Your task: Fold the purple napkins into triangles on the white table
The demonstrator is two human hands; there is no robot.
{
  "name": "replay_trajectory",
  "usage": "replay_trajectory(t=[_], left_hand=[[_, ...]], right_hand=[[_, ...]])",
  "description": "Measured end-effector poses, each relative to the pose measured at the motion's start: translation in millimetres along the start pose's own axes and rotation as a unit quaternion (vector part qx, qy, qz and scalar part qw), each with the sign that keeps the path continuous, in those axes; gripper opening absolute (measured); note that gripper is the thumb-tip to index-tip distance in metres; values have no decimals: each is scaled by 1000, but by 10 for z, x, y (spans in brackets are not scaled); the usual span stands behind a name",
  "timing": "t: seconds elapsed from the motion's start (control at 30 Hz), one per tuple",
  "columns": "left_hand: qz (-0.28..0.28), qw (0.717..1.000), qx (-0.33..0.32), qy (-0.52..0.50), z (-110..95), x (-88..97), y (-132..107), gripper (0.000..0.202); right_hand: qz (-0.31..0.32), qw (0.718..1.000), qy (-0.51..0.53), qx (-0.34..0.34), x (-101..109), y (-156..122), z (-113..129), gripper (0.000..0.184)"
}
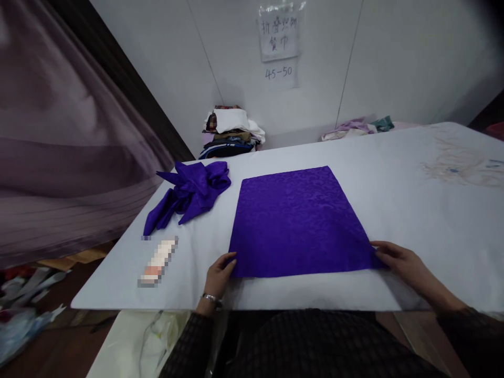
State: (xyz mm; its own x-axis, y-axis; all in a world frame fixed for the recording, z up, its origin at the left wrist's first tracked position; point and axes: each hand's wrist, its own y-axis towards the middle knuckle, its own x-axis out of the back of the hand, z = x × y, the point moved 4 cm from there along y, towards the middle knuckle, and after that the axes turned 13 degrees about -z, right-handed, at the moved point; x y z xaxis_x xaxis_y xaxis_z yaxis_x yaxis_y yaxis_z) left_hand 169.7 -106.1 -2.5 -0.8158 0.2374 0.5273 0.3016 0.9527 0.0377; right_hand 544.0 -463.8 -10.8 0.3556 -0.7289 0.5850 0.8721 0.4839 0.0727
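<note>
A purple cloth napkin (293,223) with a swirling woven pattern lies spread flat on the white-covered table (397,205). My left hand (220,275), with a bracelet at the wrist, pinches the napkin's left edge close to its near corner. At the opposite side, my right hand (397,260) has thumb and fingers closed on the right edge beside the near right corner. Left of the spread napkin sits a crumpled heap of purple cloth (197,186), touched by neither hand.
A blurred-out pale strip (159,260) lies near the table's left side. Against the wall stands a stack of folded clothes (232,134), with more cloth (354,127) farther right. A handwritten sign (279,39) hangs above. Sheer curtain fabric (79,136) drapes at the left.
</note>
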Motion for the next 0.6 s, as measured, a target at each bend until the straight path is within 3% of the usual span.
replay_trajectory(t=[0.2,0.33,0.47,0.6], left_hand=[[36,984,146,-99,-52,230,-106,34],[46,976,161,-138,-175,303,-138,28],[72,965,188,-168,-219,402,-174,25],[97,967,162,-170,-237,511,-198,26]], right_hand=[[36,987,95,-121,216,-135,97,38],[48,983,105,-142,316,-186,133,46],[57,959,212,-179,377,-221,26,38],[22,934,299,-196,464,-220,-34,34]])
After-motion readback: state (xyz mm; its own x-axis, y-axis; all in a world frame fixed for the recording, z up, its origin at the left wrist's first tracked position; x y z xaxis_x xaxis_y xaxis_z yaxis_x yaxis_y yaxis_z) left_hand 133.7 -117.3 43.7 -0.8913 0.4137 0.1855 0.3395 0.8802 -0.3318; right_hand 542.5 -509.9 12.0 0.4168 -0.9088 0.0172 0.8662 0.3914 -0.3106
